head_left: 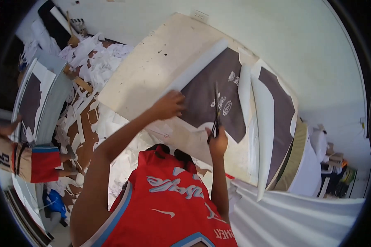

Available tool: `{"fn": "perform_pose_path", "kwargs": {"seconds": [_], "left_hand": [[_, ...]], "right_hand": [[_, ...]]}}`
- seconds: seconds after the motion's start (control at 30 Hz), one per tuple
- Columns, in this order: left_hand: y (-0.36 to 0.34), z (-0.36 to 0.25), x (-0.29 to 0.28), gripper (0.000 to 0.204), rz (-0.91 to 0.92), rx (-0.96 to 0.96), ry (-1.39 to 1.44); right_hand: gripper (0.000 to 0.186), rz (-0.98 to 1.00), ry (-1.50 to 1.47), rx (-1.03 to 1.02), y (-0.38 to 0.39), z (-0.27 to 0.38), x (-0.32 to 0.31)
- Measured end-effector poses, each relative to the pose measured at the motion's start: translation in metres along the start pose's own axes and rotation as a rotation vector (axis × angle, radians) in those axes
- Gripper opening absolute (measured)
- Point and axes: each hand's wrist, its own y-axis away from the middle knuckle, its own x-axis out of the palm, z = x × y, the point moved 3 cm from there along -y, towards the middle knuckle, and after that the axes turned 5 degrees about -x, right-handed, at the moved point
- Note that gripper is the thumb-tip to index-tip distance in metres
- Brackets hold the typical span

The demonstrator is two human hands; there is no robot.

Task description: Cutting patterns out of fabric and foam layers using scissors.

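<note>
My right hand (217, 142) grips black-handled scissors (217, 119), their long blades pointing up over a dark grey printed sheet (202, 76). My left hand (169, 105), fingers curled, is at that sheet's left edge, beside a long white strip (200, 59); what its fingertips hold is hidden. The sheet has white-backed edges and lies on a large cream board (132, 70). A second dark grey piece with a white border (276, 99) lies to the right.
White scraps (82, 51) litter the brown floor at left. A co-worker in red shorts (45, 162) is at far left by a curved panel (64, 105). A white pleated sheet (292, 218) is at lower right, piled items (334, 164) at far right, a wall outlet (198, 15) behind the board.
</note>
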Motion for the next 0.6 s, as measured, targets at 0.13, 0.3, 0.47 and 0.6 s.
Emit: {"fn": "perform_pose_path", "kwargs": {"seconds": [0.13,0.3,0.47,0.6], "left_hand": [[0.021,0.08,-0.06,0.038,0.011,-0.595,-0.497],[0.04,0.084,-0.049,0.043,-0.313,-0.555,-0.186],[0.047,0.035,-0.02,0.048,-0.353,-0.571,-0.254],[0.05,-0.019,0.0,0.048,-0.294,-0.742,-0.089]], "right_hand": [[0.049,-0.171,-0.019,-0.123,-0.016,-0.014,0.013],[0.05,0.047,0.123,0.084,0.008,-0.027,0.015],[0.048,-0.05,0.06,-0.044,0.025,-0.016,-0.003],[0.044,0.099,0.017,-0.161,0.049,-0.018,-0.026]]}}
